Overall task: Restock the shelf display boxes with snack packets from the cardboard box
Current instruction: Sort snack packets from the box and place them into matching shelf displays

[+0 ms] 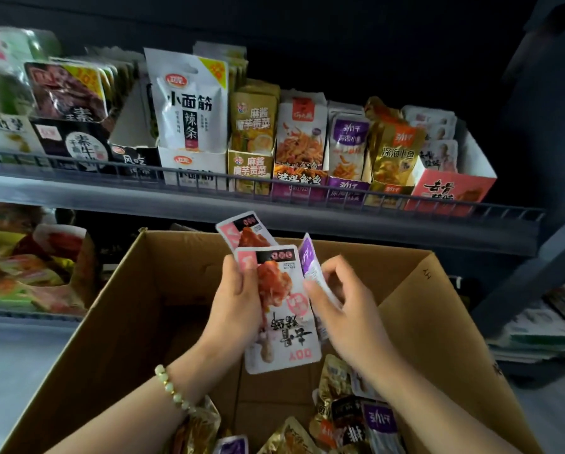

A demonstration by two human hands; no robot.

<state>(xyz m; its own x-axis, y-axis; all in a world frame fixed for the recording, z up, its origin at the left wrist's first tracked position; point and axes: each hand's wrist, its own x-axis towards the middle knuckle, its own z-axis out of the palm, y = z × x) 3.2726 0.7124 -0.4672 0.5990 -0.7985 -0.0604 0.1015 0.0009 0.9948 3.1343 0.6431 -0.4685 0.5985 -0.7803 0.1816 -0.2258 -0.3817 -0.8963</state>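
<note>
Above the open cardboard box [117,309] my left hand [233,301] grips two pink-and-white snack packets [281,326], held upside down and fanned one behind the other. My right hand [341,306] pinches a purple-and-white packet [309,257] just to their right, touching the pink ones. Several loose gold, purple and black packets [349,417] lie in the box's near end. On the shelf above, a row of display boxes holds packets; the matching pink display box [451,188] stands at the far right and a purple one [346,188] two places left of it.
A wire rail [274,185] runs along the shelf's front edge. A lower shelf at the left holds mixed packets [29,270]. Stacked goods [543,326] sit low at the right behind a dark slanted upright. The box's far half shows bare cardboard.
</note>
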